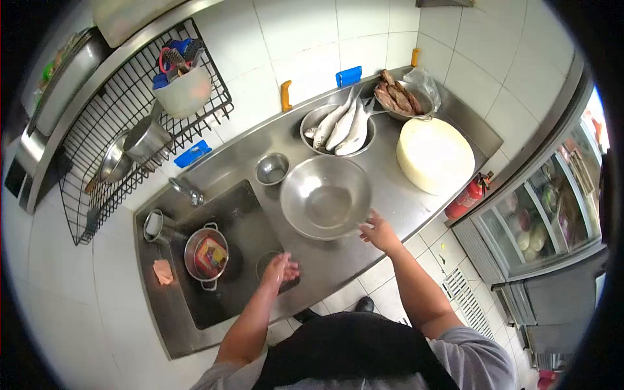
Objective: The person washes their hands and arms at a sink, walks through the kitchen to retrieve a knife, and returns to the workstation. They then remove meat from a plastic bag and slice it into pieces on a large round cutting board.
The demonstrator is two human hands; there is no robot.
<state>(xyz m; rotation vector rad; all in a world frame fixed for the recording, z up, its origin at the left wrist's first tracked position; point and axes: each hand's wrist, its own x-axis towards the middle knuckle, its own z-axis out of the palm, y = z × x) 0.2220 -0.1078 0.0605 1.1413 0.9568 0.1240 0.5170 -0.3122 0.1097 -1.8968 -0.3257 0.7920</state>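
Note:
A wide, shiny metal bowl (308,218) stands on the steel counter just right of the sink. My right hand (378,233) is at its near right rim, fingers apart and holding nothing. My left hand (279,270) hovers over the right side of the sink (240,221), palm turned inward, its fingers loosely spread with nothing in them. Inside the sink sits a two-handled metal pot (208,281) with a red and yellow package (211,256) in it. Behind the wide bowl is a small metal bowl (272,169).
Whole silver fish (339,127) lie in a bowl (312,118) at the back, beside a bowl of brownish-red pieces (398,97). A thick cream-coloured round block (435,156) stands at right. The faucet (187,192) is behind the sink; a wire rack (140,71) hangs above.

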